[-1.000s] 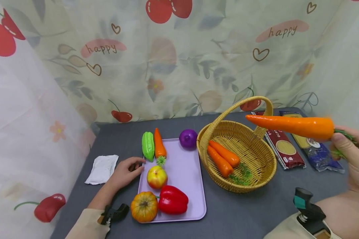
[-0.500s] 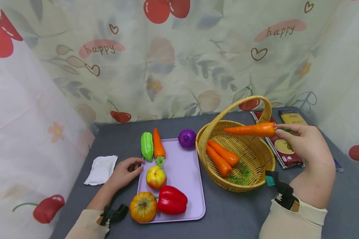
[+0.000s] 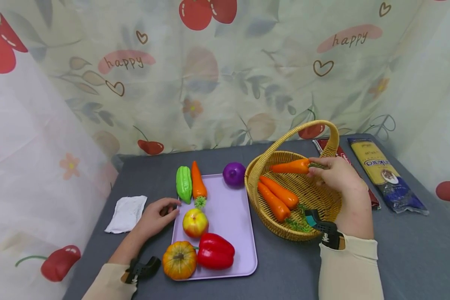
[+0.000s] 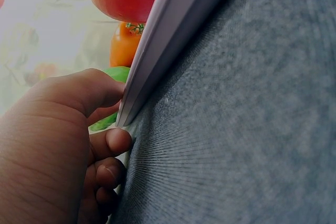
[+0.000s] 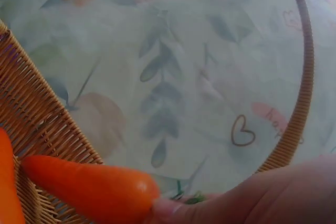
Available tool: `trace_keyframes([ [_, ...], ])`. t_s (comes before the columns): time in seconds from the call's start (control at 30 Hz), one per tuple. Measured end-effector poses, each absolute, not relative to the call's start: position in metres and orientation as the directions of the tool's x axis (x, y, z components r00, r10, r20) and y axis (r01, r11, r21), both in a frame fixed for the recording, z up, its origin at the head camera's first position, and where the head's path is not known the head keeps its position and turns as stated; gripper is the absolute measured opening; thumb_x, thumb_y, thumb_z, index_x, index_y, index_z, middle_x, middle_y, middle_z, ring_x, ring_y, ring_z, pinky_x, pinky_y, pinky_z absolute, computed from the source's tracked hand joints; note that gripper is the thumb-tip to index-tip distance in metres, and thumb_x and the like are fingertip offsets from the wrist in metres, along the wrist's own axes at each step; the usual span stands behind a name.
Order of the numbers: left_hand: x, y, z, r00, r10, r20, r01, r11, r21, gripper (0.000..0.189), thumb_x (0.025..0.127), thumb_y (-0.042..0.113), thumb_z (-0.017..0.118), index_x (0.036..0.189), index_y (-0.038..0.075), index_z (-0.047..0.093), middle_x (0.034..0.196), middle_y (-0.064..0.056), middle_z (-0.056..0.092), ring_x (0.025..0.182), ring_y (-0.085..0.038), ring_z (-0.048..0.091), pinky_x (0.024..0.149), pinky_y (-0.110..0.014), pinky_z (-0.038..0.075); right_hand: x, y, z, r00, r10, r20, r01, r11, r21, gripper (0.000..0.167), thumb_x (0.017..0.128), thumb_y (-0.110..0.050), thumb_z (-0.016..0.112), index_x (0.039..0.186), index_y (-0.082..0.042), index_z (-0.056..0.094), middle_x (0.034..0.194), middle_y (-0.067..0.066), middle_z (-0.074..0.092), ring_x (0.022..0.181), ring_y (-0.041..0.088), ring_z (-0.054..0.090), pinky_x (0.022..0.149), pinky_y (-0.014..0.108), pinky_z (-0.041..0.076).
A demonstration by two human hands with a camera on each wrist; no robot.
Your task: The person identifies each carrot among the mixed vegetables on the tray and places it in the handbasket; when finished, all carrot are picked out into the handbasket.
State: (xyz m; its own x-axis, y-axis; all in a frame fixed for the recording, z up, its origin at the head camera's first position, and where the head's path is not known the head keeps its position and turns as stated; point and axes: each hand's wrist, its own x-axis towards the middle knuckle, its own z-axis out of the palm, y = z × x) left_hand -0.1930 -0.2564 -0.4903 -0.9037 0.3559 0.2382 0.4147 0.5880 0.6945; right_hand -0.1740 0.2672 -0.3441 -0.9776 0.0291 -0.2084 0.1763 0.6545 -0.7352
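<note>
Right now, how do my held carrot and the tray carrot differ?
The held carrot is pinched by your right hand; the tray carrot lies unheld. The held carrot's tip points left; the tray carrot's points away from you. Both are orange and tapered, with green tops.

Even light fills the head view; both wrist views are dimmer, the left's curtain (image 4: 47,30) blurred, the right's held carrot (image 5: 97,188) faintly glinting.
</note>
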Motion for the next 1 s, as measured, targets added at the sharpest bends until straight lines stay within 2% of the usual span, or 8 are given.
trace_keyframes([
  [0.23,-0.193,-0.258,-0.491,-0.904,0.356,0.237,0.415,0.594,0.689,0.020,0.095,0.016,0.075,0.114,0.012,0.072,0.084,0.003,0.054,0.070,-0.013,0.049,0.064,-0.027,0.040,-0.177,0.268,-0.352,-0.961,0.051,-0.270,0.223,0.719,-0.658,0.054,0.102,-0.030,0.066,0.142,0.004,0.056,0.120,0.025,0.064,0.098,0.035,0.060,0.081,0.041,0.051],
  [0.37,-0.194,-0.258,-0.491,-0.905,0.356,0.232,0.411,0.597,0.689,0.020,0.095,0.018,0.075,0.114,0.013,0.072,0.084,0.003,0.054,0.070,-0.013,0.049,0.065,-0.027,0.040,-0.178,0.267,-0.354,-0.964,0.004,-0.267,0.182,0.741,-0.646,0.052,0.100,-0.029,0.068,0.136,0.008,0.059,0.122,0.026,0.063,0.102,0.037,0.059,0.086,0.046,0.051],
  [0.63,-0.194,-0.258,-0.491,-0.905,0.360,0.226,0.409,0.598,0.689,0.021,0.095,0.018,0.074,0.115,0.012,0.072,0.084,0.003,0.054,0.070,-0.013,0.049,0.065,-0.027,0.040,-0.180,0.260,-0.355,-0.940,-0.067,-0.334,0.181,0.731,-0.658,0.047,0.100,-0.027,0.067,0.133,0.006,0.061,0.121,0.024,0.065,0.106,0.040,0.060,0.093,0.052,0.051],
  [0.73,-0.193,-0.258,-0.491,-0.906,0.359,0.225,0.408,0.596,0.691,0.021,0.095,0.018,0.074,0.115,0.012,0.072,0.084,0.003,0.054,0.071,-0.013,0.049,0.065,-0.027,0.040,-0.176,0.258,-0.350,-0.951,-0.063,-0.301,0.153,0.753,-0.640,0.050,0.101,-0.032,0.065,0.134,0.005,0.060,0.124,0.024,0.063,0.107,0.039,0.058,0.093,0.052,0.050],
  [1.0,-0.195,-0.258,-0.492,-0.910,0.352,0.218,0.397,0.590,0.703,0.021,0.095,0.018,0.075,0.115,0.013,0.072,0.084,0.002,0.055,0.070,-0.014,0.049,0.064,-0.027,0.040,-0.148,0.241,-0.309,-0.996,-0.020,-0.090,0.038,0.800,-0.598,0.066,0.102,-0.056,0.054,0.144,-0.004,0.054,0.131,0.023,0.060,0.117,0.041,0.057,0.097,0.061,0.046],
])
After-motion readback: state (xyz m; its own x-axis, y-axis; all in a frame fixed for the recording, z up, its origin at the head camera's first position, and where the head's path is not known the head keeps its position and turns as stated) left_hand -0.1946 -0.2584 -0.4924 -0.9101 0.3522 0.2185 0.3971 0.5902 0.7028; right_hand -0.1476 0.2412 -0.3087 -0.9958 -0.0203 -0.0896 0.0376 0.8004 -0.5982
